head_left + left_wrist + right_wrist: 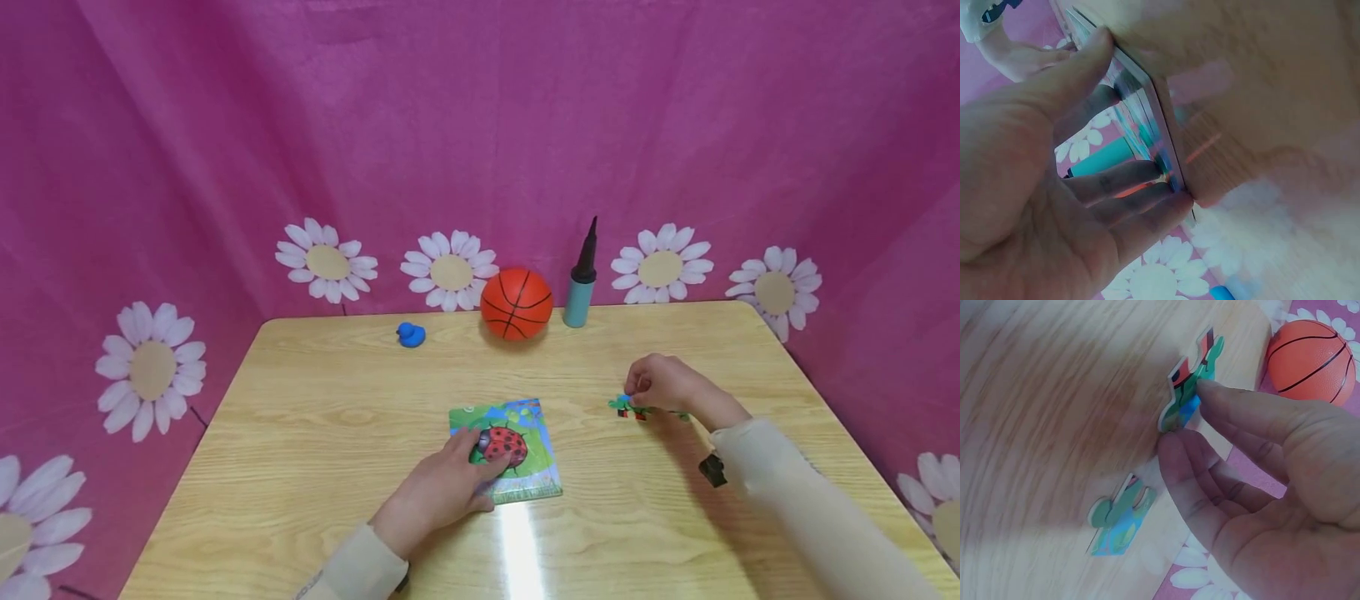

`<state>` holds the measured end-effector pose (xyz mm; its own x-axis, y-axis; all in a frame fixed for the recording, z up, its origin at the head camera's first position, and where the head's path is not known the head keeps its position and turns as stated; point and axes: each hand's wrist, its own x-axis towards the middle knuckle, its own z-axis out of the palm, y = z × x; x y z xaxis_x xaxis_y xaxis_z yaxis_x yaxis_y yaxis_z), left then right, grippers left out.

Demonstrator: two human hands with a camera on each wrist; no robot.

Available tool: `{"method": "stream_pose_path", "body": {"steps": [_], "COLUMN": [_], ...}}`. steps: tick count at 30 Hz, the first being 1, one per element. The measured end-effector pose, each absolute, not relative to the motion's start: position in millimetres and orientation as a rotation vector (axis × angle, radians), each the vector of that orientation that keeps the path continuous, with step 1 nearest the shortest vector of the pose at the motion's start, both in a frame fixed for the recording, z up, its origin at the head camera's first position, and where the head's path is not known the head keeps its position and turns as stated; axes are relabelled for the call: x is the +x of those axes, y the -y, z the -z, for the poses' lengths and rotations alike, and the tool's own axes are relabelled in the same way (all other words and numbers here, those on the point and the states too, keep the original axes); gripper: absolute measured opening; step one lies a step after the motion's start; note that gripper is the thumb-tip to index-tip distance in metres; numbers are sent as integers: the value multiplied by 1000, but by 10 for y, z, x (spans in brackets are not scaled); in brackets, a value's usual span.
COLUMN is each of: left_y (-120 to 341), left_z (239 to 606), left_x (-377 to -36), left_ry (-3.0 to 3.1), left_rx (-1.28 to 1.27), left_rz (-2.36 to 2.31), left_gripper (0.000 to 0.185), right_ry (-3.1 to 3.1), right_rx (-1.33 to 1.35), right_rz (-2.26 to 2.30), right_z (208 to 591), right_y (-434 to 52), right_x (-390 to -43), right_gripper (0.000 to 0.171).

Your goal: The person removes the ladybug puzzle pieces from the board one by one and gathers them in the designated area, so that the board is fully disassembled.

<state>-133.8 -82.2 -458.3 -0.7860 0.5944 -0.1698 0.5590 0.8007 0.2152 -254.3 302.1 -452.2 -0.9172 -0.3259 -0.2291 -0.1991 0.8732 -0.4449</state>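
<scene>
A square ladybug puzzle board (540,475) lies on the table in front of me. My left hand (442,487) rests over its left side, thumb and fingers spread across the picture. The left wrist view shows those fingertips along the thin board (1147,94). Off to the right, my right hand (667,387) pinches a jigsaw piece (1180,394) between thumb and fingertips; it is green and blue with red and black parts. A second green and blue piece (1124,522) lies on the wood beside that hand, mostly hidden beneath it in the head view.
Along the back of the wooden table (337,400) stand a small blue rubber duck (410,335), an orange basketball (516,304) and a teal hand pump (579,300) with a black nozzle. A pink flowered curtain (450,125) hangs behind and at both sides.
</scene>
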Motion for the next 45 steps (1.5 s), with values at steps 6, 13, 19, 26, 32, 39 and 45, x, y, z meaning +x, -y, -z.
{"method": "stream_pose_path", "body": {"steps": [6,13,19,26,32,39,45], "left_y": [780,744,738,760,756,783,805], "left_z": [4605,4641,4626,4536,4496,4519,4528], "left_x": [-1281,-1271,-1277,-1257,-1280,-1310,-1256], "left_ry": [-2858,-2948,-2934,-2876,-2851,-2855,-2891], "left_rx": [983,1060,1095,1123,1184,1204,1215], "left_rz": [-154,-68,4,36,17,16,4], "left_gripper": [51,37,25,22,19,17,16], "right_ry": [-2778,-2967,-2931,-2694,-2646,-2658,-2664], "right_rx": [-437,-761,-967,-1091,-1173,-992,-883], "right_rz": [564,602,673,787,783,733,729], "right_z": [4504,4583,4637,4659,4679,4647,4643], "right_y": [-2949,-2679,-2235,-1603,-1220,-1007,-898], "right_x": [-2557,-2553,-2448,-2188,-2084,-2130,-2143], "right_gripper": [12,10,10,14,26,35,34]}}
